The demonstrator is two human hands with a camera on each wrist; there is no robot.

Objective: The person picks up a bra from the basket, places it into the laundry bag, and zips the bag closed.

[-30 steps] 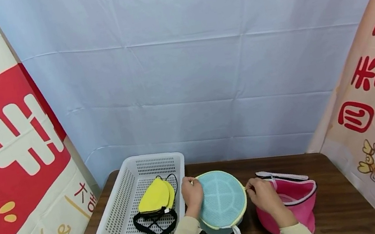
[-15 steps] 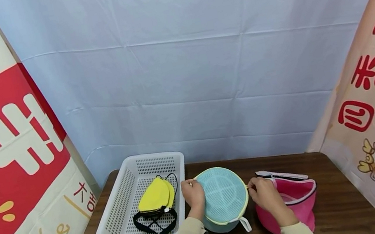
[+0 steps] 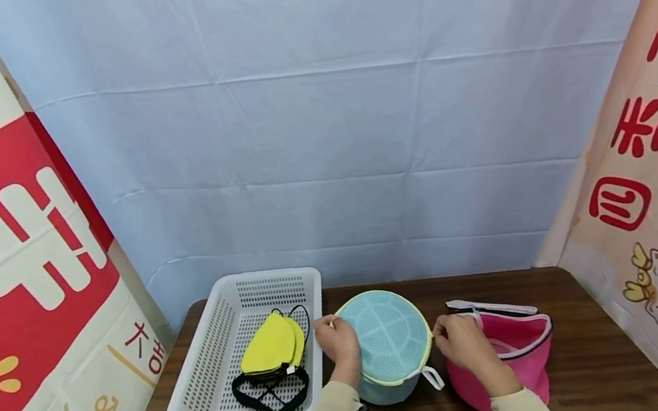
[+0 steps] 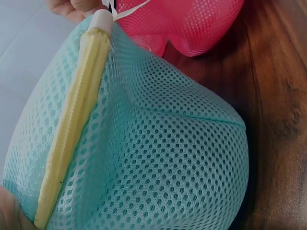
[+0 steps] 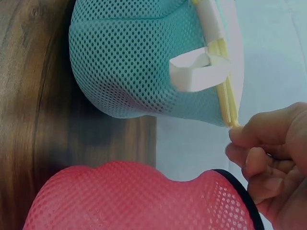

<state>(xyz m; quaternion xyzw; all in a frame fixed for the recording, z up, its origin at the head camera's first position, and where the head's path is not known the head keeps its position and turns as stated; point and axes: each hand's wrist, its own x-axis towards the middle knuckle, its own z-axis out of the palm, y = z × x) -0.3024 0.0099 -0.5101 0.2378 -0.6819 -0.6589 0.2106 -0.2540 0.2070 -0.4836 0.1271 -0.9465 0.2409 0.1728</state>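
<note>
A light-blue mesh laundry bag (image 3: 386, 342) with yellow zip trim stands on the table, its round top tilted up. My left hand (image 3: 338, 343) grips the left side of its rim. With the fingertips of my right hand (image 3: 461, 344) I pinch the zip at the rim's right side, where the yellow trim (image 5: 225, 98) ends at my thumb. A white fabric loop (image 3: 432, 377) hangs at the bag's front right. In the left wrist view only a bit of the left hand (image 4: 12, 213) shows, beside the yellow trim.
A pink mesh bag (image 3: 532, 364) stands unzipped at the right, its lid folded back, under my right forearm. At the left, a white plastic basket (image 3: 194, 398) holds a yellow folded item (image 3: 268, 345) with black straps (image 3: 273, 395). A pale curtain (image 3: 353, 157) hangs behind the table.
The blue bag has turned between my hands, so its white loop has swung right and slightly up. Both hands keep nearly the same places. The pink bag and basket stay put.
</note>
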